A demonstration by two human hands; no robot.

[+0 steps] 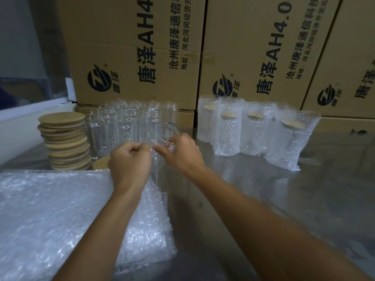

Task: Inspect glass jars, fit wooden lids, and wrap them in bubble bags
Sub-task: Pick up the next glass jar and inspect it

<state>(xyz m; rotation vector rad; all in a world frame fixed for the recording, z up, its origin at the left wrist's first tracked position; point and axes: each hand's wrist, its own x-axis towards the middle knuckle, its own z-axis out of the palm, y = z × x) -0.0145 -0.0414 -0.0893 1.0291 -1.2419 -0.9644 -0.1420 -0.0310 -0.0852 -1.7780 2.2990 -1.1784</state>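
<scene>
Both hands hold one clear glass jar tilted above the tabletop. The right hand has its grip clamped on the rim; the left hand is curled against the jar's side. To inspect well, turn it slowly toward light. Left of the grip, one stack of wooden lids; right, about five wrapped jars; nearer, bubble bags.

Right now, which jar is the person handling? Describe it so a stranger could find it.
Start from the stack of wooden lids at left; bare upright glass jars stand beside it. In front, both hands hold one glass jar, the only one tilted, mouth toward the camera.
</scene>
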